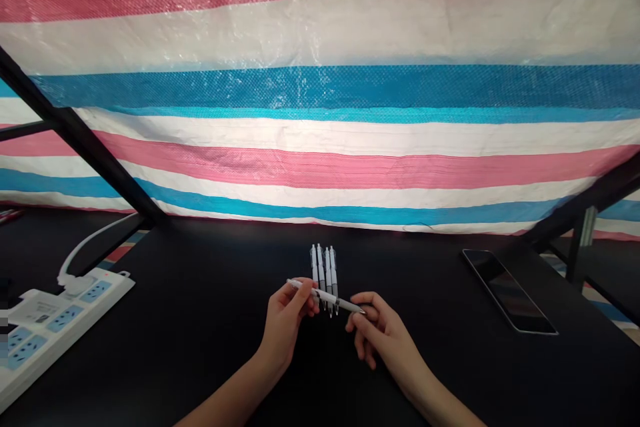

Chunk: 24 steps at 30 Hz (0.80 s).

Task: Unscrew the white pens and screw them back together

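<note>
On the black worktop [200,320], my left hand [285,327] and right hand [380,333] both pinch a white pen [325,297], held across four pens [324,273] lying side by side. A power strip [60,327] sits left, a smartphone [509,290] right, a striped tarpaulin [320,147] behind.

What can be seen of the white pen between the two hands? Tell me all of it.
The white retractable pen has a slim, glossy, plastic-looking barrel and a pointed, metal-looking tip. It is held off the table, slanting slightly down toward the person's right, across the front of four similar pens. The left hand pinches its rear part, and the right hand grips the tip end with its fingertips.
</note>
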Tool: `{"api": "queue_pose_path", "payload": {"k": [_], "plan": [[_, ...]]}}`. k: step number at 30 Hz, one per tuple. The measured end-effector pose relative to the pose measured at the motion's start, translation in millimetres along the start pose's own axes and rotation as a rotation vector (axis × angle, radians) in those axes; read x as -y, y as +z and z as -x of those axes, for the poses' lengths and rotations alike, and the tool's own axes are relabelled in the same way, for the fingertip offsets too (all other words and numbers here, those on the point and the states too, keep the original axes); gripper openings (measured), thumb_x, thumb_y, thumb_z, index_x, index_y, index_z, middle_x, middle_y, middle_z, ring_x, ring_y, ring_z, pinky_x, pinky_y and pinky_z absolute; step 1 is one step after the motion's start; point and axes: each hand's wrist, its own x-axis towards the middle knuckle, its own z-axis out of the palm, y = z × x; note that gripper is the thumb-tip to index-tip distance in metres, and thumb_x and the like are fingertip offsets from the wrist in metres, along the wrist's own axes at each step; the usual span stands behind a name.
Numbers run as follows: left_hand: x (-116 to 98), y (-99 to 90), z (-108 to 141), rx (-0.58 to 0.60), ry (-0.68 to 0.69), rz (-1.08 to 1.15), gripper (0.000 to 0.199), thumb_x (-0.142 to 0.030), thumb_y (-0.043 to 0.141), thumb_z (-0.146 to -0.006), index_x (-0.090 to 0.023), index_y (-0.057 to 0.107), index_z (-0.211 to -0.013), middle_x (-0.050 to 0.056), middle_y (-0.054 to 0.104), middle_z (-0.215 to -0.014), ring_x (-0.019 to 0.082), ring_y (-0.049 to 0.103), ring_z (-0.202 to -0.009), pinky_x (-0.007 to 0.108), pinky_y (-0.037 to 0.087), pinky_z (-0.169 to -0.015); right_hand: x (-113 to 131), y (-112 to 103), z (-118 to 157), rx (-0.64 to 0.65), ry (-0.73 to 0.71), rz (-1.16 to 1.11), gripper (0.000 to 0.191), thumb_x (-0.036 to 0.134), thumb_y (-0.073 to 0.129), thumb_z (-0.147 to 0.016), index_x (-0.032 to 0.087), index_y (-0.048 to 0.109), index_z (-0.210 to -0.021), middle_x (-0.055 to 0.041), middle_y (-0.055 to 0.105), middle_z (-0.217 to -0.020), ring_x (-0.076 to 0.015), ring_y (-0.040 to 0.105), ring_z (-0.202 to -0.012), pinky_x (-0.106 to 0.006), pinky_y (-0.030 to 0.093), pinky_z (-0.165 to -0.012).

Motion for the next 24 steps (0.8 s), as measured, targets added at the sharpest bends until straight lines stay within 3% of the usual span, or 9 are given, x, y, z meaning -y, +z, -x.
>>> {"api": "queue_pose_path", "payload": {"k": [2,4,6,9,13,15,18,22,24], "plan": [[-0.1,0.2,-0.1,0.006,-0.007,-0.004,0.020,-0.033,0.066,-0.077,-0.013,0.068,-0.079,-0.001,0.054,-0.058,0.010,0.051,-0.057,0.022,0.041,-0.056,0.8,-0.3,0.0,-0.005,-0.031,0.070,0.041,0.052,0.065,-0.071,0.016,0.051,-0.083,-0.0010,0.062,-0.066,-0.0087,0.051,-0.039,-0.015,0.024,-0.030],[-0.3,0.2,0.7,0.013,-0.010,-0.007,0.020,-0.033,0.065,-0.078,-0.013,0.068,-0.079,-0.001,0.054,-0.058,0.010,0.051,-0.057,0.022,0.041,-0.056,0.3,-1.0,-0.2,0.011,-0.031,0.129,0.043,0.056,0.053,-0.078,0.014,0.052,-0.075,-0.0022,0.059,-0.056,-0.0086,0.049,-0.036,-0.015,0.021,-0.030],[-0.2,0.2,1.8,0.012,-0.004,-0.008,0.020,-0.033,0.065,-0.078,-0.013,0.068,-0.079,-0.001,0.054,-0.058,0.010,0.051,-0.056,0.022,0.041,-0.056,-0.8,-1.1,-0.5,0.022,-0.041,0.140,0.045,0.057,0.046,-0.082,0.013,0.054,-0.081,-0.0033,0.060,-0.056,-0.0092,0.050,-0.037,-0.016,0.023,-0.031],[0.4,0.0,3.0,0.017,0.004,-0.013,0.020,-0.033,0.066,-0.078,-0.013,0.068,-0.079,-0.001,0.054,-0.058,0.011,0.051,-0.056,0.022,0.041,-0.056,-2.0,-0.2,-0.3,-0.036,-0.086,0.128,0.040,0.052,0.060,-0.075,0.018,0.050,-0.092,-0.0014,0.062,-0.070,-0.0083,0.051,-0.038,-0.016,0.025,-0.030],[0.8,-0.6,2.2,0.018,0.005,-0.012,0.020,-0.033,0.065,-0.078,-0.013,0.068,-0.079,-0.001,0.054,-0.057,0.011,0.051,-0.056,0.022,0.041,-0.055,-2.8,0.0,0.1,-0.001,-0.092,0.182,0.038,0.053,0.051,-0.081,0.016,0.050,-0.074,-0.0008,0.058,-0.058,-0.0074,0.049,-0.037,-0.016,0.024,-0.032],[0.6,-0.7,1.7,0.013,0.007,-0.009,0.020,-0.033,0.065,-0.078,-0.013,0.068,-0.079,-0.001,0.054,-0.057,0.011,0.051,-0.056,0.022,0.040,-0.055,-3.4,0.1,0.4,0.044,-0.080,0.179,0.042,0.055,0.043,-0.085,0.014,0.053,-0.080,-0.0028,0.060,-0.059,-0.0087,0.051,-0.039,-0.016,0.025,-0.032],[0.0,-0.3,1.8,0.018,0.008,-0.016,0.021,-0.034,0.065,-0.078,-0.013,0.068,-0.080,-0.001,0.053,-0.057,0.011,0.051,-0.056,0.022,0.041,-0.055,-4.2,0.4,0.9,0.002,-0.111,0.173,0.036,0.051,0.055,-0.080,0.018,0.049,-0.092,-0.0014,0.062,-0.072,-0.0079,0.051,-0.040,-0.016,0.025,-0.032],[-0.5,0.1,2.6,0.025,0.003,-0.018,0.021,-0.034,0.064,-0.078,-0.013,0.068,-0.080,-0.001,0.054,-0.058,0.011,0.051,-0.056,0.023,0.041,-0.056,-3.9,-0.5,0.6,0.007,-0.109,0.230,0.037,0.051,0.047,-0.085,0.016,0.051,-0.074,-0.0004,0.057,-0.059,-0.0077,0.050,-0.040,-0.016,0.024,-0.034],[-0.6,0.0,2.7,0.023,0.002,-0.012,0.021,-0.034,0.065,-0.078,-0.013,0.068,-0.079,-0.001,0.054,-0.057,0.011,0.051,-0.056,0.023,0.040,-0.055,-3.1,-1.0,0.4,0.040,-0.088,0.216,0.043,0.053,0.039,-0.088,0.014,0.055,-0.079,-0.0020,0.058,-0.058,-0.0089,0.051,-0.040,-0.017,0.025,-0.034]]}}
